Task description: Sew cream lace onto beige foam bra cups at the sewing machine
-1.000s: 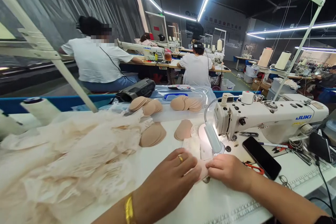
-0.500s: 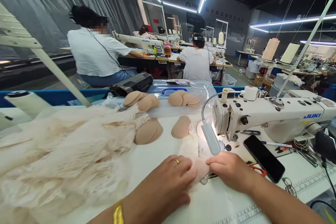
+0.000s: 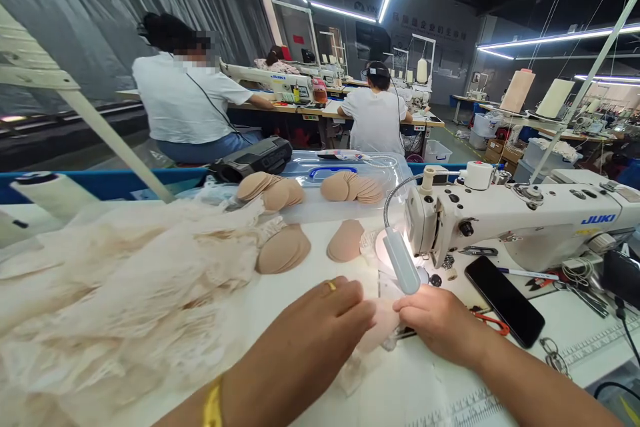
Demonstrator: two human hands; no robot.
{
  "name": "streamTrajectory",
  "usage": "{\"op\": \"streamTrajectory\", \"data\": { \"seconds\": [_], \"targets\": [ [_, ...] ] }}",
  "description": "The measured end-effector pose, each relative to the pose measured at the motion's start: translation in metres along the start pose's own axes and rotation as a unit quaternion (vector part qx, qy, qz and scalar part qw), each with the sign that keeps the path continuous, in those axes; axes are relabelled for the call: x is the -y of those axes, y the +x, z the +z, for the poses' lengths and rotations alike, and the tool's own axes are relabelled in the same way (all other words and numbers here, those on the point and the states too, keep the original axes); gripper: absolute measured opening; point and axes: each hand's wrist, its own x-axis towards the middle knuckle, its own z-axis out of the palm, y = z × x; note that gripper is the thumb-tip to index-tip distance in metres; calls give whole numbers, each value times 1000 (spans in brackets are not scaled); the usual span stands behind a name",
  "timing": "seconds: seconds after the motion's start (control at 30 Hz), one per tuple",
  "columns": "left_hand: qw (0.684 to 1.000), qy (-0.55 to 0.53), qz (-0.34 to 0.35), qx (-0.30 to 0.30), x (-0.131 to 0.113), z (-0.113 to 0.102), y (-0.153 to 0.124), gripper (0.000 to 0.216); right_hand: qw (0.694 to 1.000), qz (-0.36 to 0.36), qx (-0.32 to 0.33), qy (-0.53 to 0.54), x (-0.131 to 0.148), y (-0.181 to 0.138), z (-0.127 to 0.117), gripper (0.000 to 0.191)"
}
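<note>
My left hand (image 3: 313,340), with a gold ring and bangle, lies on a small pale pink fabric piece (image 3: 380,323) on the white table, fingers curled and pressing it. My right hand (image 3: 437,320) pinches the same piece from the right, just in front of the lit lamp (image 3: 400,267) of the white Juki sewing machine (image 3: 515,223). Beige bra cups (image 3: 285,250) lie behind the hands, with another cup (image 3: 345,240) beside them.
A heap of cream lace (image 3: 120,293) fills the left of the table. A black phone (image 3: 505,290) and red-handled scissors (image 3: 487,320) lie right of my hands. More cups sit on a clear tray (image 3: 345,170). Other people in white shirts (image 3: 175,103) sew at benches behind.
Both hands have drawn the pink piece slightly toward me and to the right of the lamp; the head view has shifted a little.
</note>
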Motion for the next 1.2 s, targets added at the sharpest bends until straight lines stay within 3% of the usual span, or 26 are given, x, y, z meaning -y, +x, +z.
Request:
{"op": "streamTrajectory", "data": {
  "seconds": [0.13,0.27,0.43,0.67,1.03,1.2],
  "targets": [
    [996,-22,80,31,-7,36,9,37,1000,10,10,12,-6,-1,0,29],
    [997,-41,59,2,-7,54,6,29,999,14,7,-35,-11,-6,-10,27],
    [990,-111,65,-61,-1,62,1,24,997,13,46,-60,-8,-10,-27,26],
    [992,-114,34,-48,-2,75,-2,28,997,8,73,-32,-4,-7,-34,27],
    [990,-120,45,-50,-3,73,2,29,997,6,78,5,-4,-6,-36,25],
    [985,-147,47,-82,-3,72,2,26,997,15,81,2,-4,-7,-33,23]
  ]
}}
